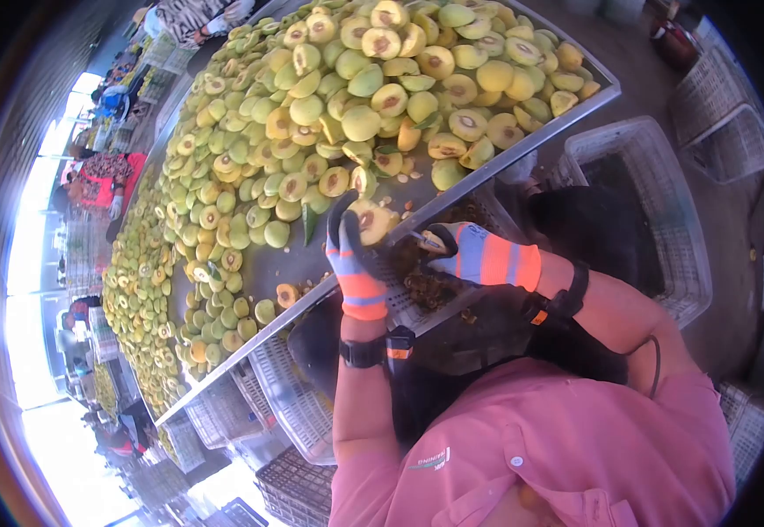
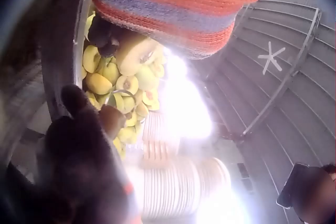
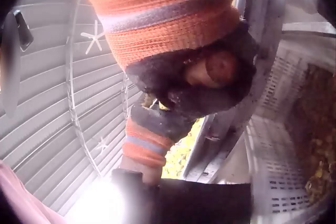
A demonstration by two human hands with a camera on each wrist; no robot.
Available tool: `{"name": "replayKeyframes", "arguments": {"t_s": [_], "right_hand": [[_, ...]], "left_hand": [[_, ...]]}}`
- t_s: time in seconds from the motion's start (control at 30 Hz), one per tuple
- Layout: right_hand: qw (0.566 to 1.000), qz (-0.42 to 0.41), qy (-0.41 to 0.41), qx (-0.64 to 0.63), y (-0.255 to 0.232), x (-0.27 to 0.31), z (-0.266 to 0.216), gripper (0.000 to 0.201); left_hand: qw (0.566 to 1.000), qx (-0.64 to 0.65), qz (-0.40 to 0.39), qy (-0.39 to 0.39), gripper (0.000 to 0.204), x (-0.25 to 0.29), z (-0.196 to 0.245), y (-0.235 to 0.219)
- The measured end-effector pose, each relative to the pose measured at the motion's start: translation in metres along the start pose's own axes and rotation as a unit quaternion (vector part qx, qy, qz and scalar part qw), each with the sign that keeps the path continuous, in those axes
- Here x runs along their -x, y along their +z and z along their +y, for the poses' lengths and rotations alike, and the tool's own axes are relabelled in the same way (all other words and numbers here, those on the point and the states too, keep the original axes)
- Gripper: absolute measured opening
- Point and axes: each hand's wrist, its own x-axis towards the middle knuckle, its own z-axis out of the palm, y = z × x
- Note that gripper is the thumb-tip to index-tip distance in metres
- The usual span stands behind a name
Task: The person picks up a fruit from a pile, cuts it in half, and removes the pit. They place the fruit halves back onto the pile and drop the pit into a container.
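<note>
In the head view my left hand [image 1: 356,263], in an orange and grey-blue glove with dark fingers, holds a yellow-fleshed peach half [image 1: 375,221], its cut face and brown centre showing. It is over the near edge of a metal table [image 1: 522,151] heaped with green and yellow halves [image 1: 360,123]. My right hand [image 1: 492,256], gloved alike, is close beside it at the rim. Its dark fingers curl round a small thing with a rounded, pale brown end [image 3: 219,69]; I cannot tell what it is. In the left wrist view the peach half [image 2: 134,53] shows beside dark fingertips.
Below the rim sits a crate [image 1: 430,314] with dark brown scraps. A large white plastic crate [image 1: 685,220] stands at the right, more crates [image 1: 290,395] under the table edge. Other people [image 1: 105,186] work along the far side.
</note>
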Motion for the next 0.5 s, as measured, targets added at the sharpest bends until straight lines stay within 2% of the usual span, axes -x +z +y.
{"name": "replayKeyframes", "arguments": {"t_s": [0.1, 0.13, 0.17, 0.23, 0.3, 0.4, 0.5], "right_hand": [[0.996, 0.011, 0.057, -0.070, 0.000, -0.005, 0.007, 0.030], [0.993, 0.009, 0.048, -0.106, 0.000, -0.007, 0.008, 0.027], [0.990, 0.012, 0.056, -0.127, 0.000, -0.007, 0.009, 0.026], [0.985, 0.019, 0.085, -0.148, -0.001, -0.008, 0.009, 0.026], [0.982, 0.018, 0.097, -0.158, -0.002, -0.012, 0.010, 0.027], [0.983, 0.019, 0.076, -0.165, 0.003, -0.019, 0.032, 0.028], [0.988, 0.039, 0.072, -0.132, 0.006, -0.024, 0.042, 0.029]], "left_hand": [[0.996, 0.078, -0.017, -0.048, 0.047, 0.011, -0.010, 0.010], [0.998, 0.049, -0.026, -0.014, 0.048, 0.009, -0.004, 0.011], [0.995, 0.083, -0.037, -0.038, 0.040, 0.012, -0.003, 0.012], [0.983, 0.149, -0.055, -0.089, 0.037, 0.016, 0.002, 0.014], [0.926, 0.306, -0.032, -0.220, 0.038, 0.017, 0.011, 0.018], [0.914, 0.324, -0.016, -0.245, 0.039, 0.015, 0.026, 0.024], [0.970, 0.189, -0.036, -0.149, 0.036, 0.018, 0.007, 0.028]]}}
